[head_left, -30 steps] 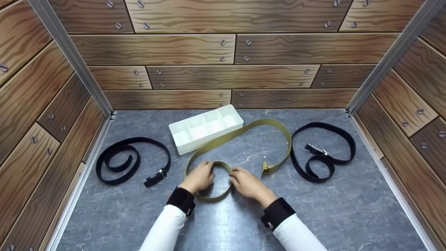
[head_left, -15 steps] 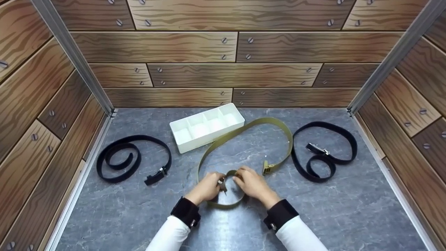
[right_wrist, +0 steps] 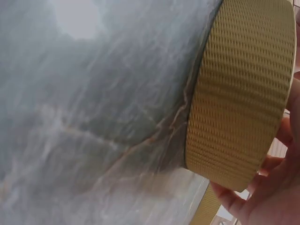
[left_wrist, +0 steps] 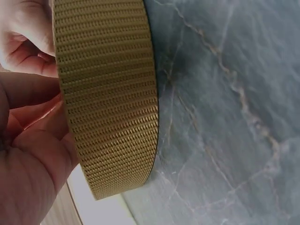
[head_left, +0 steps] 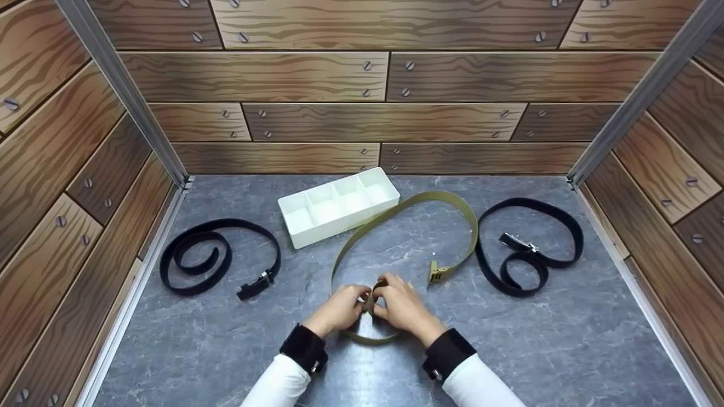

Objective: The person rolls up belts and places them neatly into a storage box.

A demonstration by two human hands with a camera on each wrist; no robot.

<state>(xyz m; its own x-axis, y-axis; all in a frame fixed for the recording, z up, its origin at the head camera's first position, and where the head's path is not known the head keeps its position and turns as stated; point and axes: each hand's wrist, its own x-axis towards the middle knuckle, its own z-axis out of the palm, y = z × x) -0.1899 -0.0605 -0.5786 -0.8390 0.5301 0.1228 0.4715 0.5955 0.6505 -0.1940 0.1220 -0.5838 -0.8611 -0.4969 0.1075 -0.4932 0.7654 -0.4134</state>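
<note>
An olive-tan webbing belt (head_left: 442, 196) stands on edge on the grey surface in a wide curve, its buckle (head_left: 435, 273) at the right end. My left hand (head_left: 337, 309) and right hand (head_left: 403, 304) meet at its other end, fingers pinching the strap between them. A loop of strap bows out toward me below the hands. In the left wrist view the ribbed belt (left_wrist: 110, 98) runs upright past my left fingers. The right wrist view has the same belt (right_wrist: 239, 89) curving in front of my right hand (right_wrist: 276, 187). The pinched tip is partly hidden by fingers.
A white four-slot tray (head_left: 339, 206) stands behind the belt, which passes along its front edge. A coiled black belt (head_left: 195, 291) lies left, another black belt (head_left: 576, 237) lies right, beside the tan one's curve. Wood-patterned walls (head_left: 362, 79) enclose the back and sides.
Both hands have come together at the tan belt's end. The round loop between them has closed up, and my left hand has shifted right, drawing the strap along. The black belts stay put.
</note>
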